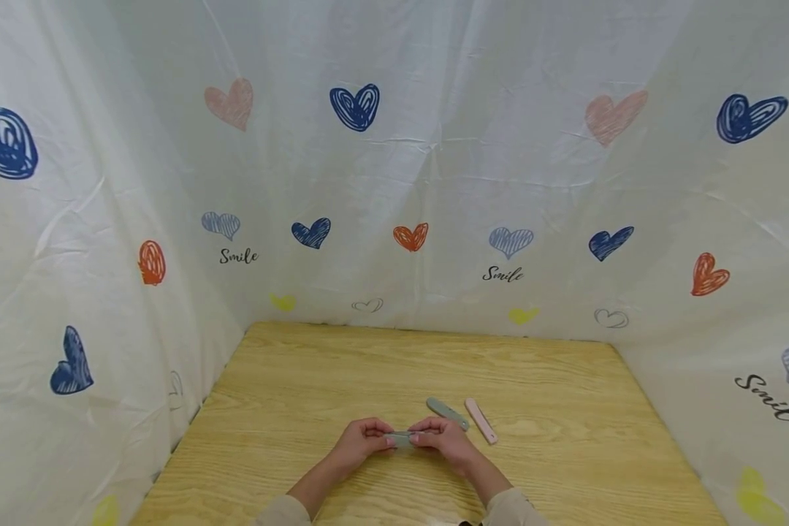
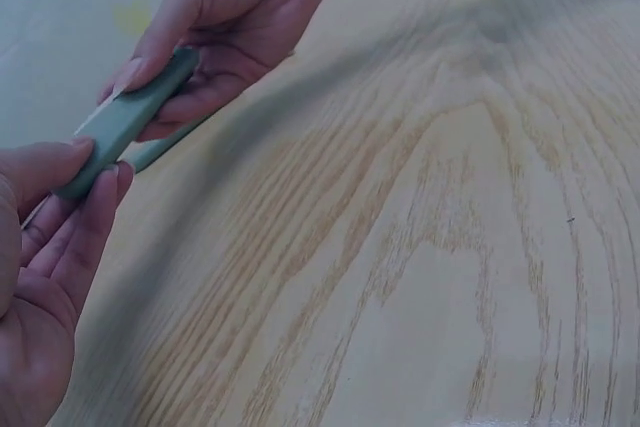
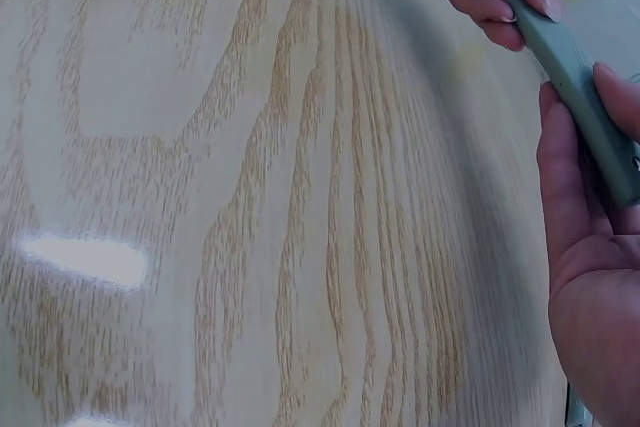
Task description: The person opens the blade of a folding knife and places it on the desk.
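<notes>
Between my two hands is a slim grey-green bar (image 1: 401, 440) with a flat, narrow body; its exact kind cannot be told. My left hand (image 1: 358, 443) pinches one end between thumb and fingers. At the opposite end, my right hand (image 1: 451, 442) grips it the same way. The left wrist view shows the bar (image 2: 125, 122) slanting from one thumb to the other. Seen from the right wrist, the bar's long side (image 3: 580, 92) shows, with fingers curled beneath it.
Just beyond my right hand lies a second grey-green bar (image 1: 447, 413). Beside it is a pink bar (image 1: 481, 421) with a small hole near one end. Both rest on the wood-grain table (image 1: 289, 387). White curtains (image 1: 447, 183) printed with hearts enclose the back and sides.
</notes>
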`<state>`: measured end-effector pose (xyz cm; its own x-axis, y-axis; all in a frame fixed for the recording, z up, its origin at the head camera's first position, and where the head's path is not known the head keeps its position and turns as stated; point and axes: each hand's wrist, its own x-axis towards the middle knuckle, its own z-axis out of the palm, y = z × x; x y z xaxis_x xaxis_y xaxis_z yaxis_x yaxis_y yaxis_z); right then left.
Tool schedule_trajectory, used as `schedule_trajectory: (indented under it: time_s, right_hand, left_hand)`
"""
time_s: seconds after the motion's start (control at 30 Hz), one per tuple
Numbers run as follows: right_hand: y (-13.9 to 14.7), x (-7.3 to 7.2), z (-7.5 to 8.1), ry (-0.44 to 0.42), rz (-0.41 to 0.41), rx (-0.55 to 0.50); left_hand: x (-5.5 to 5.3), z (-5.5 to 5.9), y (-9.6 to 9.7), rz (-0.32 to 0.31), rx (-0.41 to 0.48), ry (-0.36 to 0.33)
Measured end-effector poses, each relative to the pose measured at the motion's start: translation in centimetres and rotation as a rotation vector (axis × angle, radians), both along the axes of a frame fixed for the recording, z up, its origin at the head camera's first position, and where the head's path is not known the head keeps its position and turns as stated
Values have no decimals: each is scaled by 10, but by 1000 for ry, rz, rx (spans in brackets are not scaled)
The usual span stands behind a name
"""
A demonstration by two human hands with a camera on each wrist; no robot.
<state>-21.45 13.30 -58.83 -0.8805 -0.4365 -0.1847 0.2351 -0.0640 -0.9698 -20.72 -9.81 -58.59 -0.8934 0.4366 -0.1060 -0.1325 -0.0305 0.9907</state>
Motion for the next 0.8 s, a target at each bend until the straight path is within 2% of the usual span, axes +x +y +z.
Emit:
schedule_trajectory:
  time_s: [0.2, 0.47, 0.67, 0.8]
  right_hand:
    - [-2, 0, 3, -44, -22, -2]
    - [-6, 1, 11, 55, 35, 115]
    - [-10, 1, 10, 77, -2, 151]
    - [-10, 1, 7, 101, -36, 164]
  left_hand:
    - [-2, 0, 2, 42, 42, -31]
    - [2, 3, 6, -11, 8, -10]
    - [4, 9, 10, -21, -18, -17]
    - [4, 10, 10, -26, 4, -32]
